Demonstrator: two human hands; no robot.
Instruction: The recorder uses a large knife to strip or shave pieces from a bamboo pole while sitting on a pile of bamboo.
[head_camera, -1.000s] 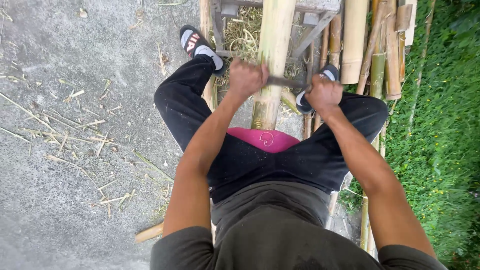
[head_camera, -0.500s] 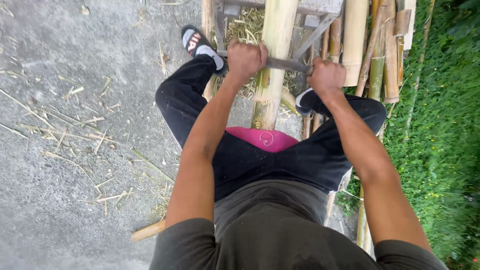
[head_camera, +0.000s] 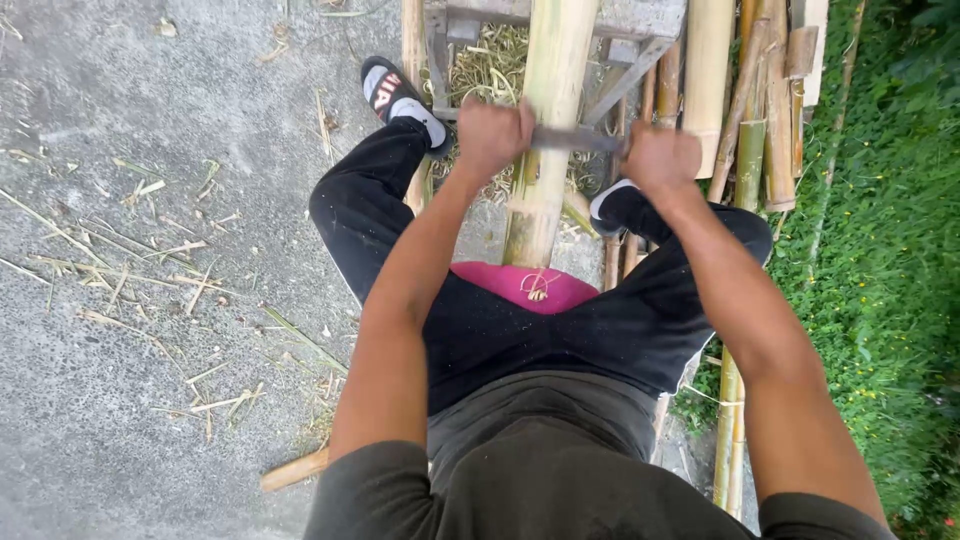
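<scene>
I sit astride a thick pale bamboo pole (head_camera: 548, 130) that runs from a grey wooden frame (head_camera: 640, 18) at the top down to a pink cushion (head_camera: 520, 288) between my legs. A dark metal blade (head_camera: 575, 138) lies across the pole. My left hand (head_camera: 492, 132) grips its left end and my right hand (head_camera: 658, 158) grips its right end. Both fists are closed tight, one on each side of the pole.
More bamboo poles (head_camera: 745, 110) are stacked at the upper right beside green grass (head_camera: 890, 270). Bamboo shavings (head_camera: 150, 260) are scattered on the grey concrete to the left. My sandalled foot (head_camera: 392, 95) rests near the frame. A short stick (head_camera: 295, 470) lies by my left side.
Both hands with the blade have slid up the pole, away from my body, toward the frame.
</scene>
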